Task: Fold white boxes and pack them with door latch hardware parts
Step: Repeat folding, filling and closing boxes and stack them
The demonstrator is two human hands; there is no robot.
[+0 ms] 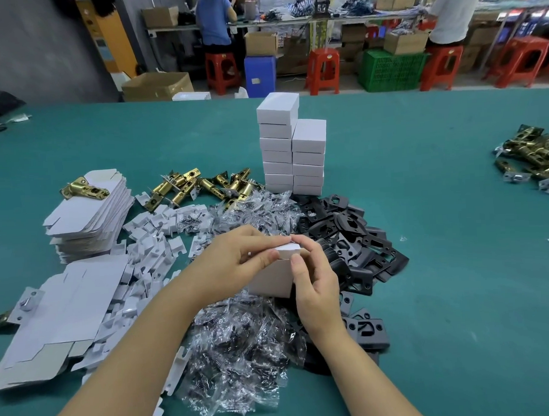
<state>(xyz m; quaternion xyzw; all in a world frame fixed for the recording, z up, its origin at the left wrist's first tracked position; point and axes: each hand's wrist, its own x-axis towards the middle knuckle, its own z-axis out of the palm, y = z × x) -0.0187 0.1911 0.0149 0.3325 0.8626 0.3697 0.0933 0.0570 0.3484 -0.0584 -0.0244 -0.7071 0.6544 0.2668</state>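
**Both hands on the box's top flap**

The left hand [237, 259] and right hand [316, 284] both grip one white box [271, 279], held upright above the pile of screw bags [237, 349]. The left thumb and fingers pinch the top edge from nine o'clock; the right thumb presses the same end from three o'clock, its fingers curled over the top. The box's long axis runs vertically, open end up, so the flap [288, 249] sits between the two sets of fingertips, equally near to both. Closing it appears to be the step in hand; whether parts are inside cannot be seen.

Outward, black plates [345, 230] lie at two o'clock, brass latches [204, 185] at eleven, flat blanks [89, 211] at ten. The stack [293, 154] of finished boxes stands at twelve.
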